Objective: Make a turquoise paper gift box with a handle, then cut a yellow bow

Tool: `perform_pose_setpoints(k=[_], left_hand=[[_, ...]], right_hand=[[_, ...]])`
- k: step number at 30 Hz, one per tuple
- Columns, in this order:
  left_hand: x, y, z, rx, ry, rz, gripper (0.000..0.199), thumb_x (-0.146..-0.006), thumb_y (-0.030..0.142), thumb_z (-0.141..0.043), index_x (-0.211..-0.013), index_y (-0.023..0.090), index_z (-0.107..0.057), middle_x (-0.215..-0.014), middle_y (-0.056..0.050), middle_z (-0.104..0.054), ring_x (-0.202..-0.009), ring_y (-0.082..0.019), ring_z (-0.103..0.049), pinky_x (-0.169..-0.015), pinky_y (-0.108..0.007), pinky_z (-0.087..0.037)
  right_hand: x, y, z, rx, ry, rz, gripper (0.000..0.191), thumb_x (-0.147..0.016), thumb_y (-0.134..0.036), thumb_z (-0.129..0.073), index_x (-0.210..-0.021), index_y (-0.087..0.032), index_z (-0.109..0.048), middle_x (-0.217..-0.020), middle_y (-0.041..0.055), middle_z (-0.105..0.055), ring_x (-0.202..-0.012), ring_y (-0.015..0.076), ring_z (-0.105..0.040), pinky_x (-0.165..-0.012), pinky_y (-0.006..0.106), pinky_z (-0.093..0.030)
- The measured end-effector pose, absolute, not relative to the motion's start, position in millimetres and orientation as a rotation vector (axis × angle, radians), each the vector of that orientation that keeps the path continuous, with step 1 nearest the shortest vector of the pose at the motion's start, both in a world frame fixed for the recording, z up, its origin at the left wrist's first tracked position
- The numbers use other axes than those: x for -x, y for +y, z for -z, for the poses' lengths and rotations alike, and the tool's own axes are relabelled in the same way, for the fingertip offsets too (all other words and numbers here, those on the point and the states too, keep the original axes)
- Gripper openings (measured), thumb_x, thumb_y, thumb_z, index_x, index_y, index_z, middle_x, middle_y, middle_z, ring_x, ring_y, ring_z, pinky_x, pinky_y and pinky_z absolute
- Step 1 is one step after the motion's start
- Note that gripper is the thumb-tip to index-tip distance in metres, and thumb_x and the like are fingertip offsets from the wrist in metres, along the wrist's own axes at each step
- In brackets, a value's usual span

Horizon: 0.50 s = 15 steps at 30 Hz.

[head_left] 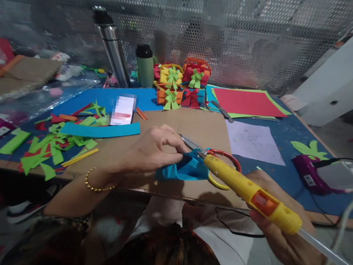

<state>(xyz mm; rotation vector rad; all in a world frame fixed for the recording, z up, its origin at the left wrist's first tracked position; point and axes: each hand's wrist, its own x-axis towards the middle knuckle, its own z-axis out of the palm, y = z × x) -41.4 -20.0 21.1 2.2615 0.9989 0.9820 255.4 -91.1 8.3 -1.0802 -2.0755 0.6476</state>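
My left hand [157,149] pinches the edge of a blue folded paper basket [184,170] above the cardboard. My right hand [285,226] is wrapped round a yellow hot glue gun [223,171], a clear glue stick [328,248] poking out of its back end. The gun's nozzle points at the basket's upper edge, near my left fingertips; whether it touches the paper I cannot tell. Behind the basket lie scissors [237,159] with red and yellow handles, partly hidden by the gun. A curved blue paper strip [104,129] lies beside my left hand.
Several finished paper baskets [171,76] with bows stand at the back, near a green bottle [145,68] and a steel flask [114,48]. Paper scraps [51,145] and a phone [123,110] are left. Coloured sheets [247,102] lie right; a white cable [341,228] hangs by my right arm.
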Motion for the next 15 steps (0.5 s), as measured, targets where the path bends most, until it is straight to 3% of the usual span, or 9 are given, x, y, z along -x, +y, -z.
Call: perform_pose_setpoints(k=[4,9,12,15], left_hand=[[42.4,-19.1,-20.0,-2.274,0.980,-0.992,0.014,-0.080,0.016,-0.073,-0.085,0.022,-0.083,-0.083,-0.003,-0.081,-0.084,-0.019,-0.071,-0.080,-0.031,-0.058],[41.4,-18.5,-20.5,-2.316,0.994,-0.985,0.014,-0.081,0.015,-0.073,-0.085,0.023,-0.084,-0.079,-0.002,-0.081,-0.081,-0.018,-0.072,-0.082,-0.032,-0.057],[40.7,-18.6,-20.5,-2.308,1.007,-0.967,0.011,-0.082,0.017,-0.074,-0.082,0.023,-0.083,-0.078,-0.002,-0.080,-0.079,-0.018,-0.072,-0.083,-0.032,-0.058],[41.1,-19.1,-19.2,-2.280,0.982,-1.001,0.011,-0.081,0.016,-0.073,-0.082,0.022,-0.083,-0.079,-0.003,-0.080,-0.079,-0.018,-0.071,-0.083,-0.033,-0.058]], right_hand=[[-256.7,-89.4,-6.6,1.091,-2.095,-0.665,0.021,-0.101,-0.053,-0.054,-0.102,-0.036,-0.067,-0.091,0.0021,-0.068,-0.074,0.0248,-0.069,-0.060,0.037,-0.055],[-260.9,-89.4,1.3,1.055,-2.041,-0.535,0.021,-0.099,-0.056,-0.054,-0.103,-0.038,-0.065,-0.085,0.0020,-0.065,-0.064,0.0249,-0.065,-0.051,0.037,-0.051],[-272.7,-85.9,5.2,1.083,-1.991,-0.340,0.017,-0.102,-0.045,-0.050,-0.112,-0.040,-0.063,-0.091,0.0030,-0.066,-0.073,0.0262,-0.066,-0.060,0.038,-0.054],[-296.5,-69.1,13.9,1.200,-2.009,-0.032,0.013,-0.100,-0.034,-0.054,-0.111,-0.032,-0.060,-0.097,0.0069,-0.068,-0.083,0.0273,-0.069,-0.070,0.039,-0.055]])
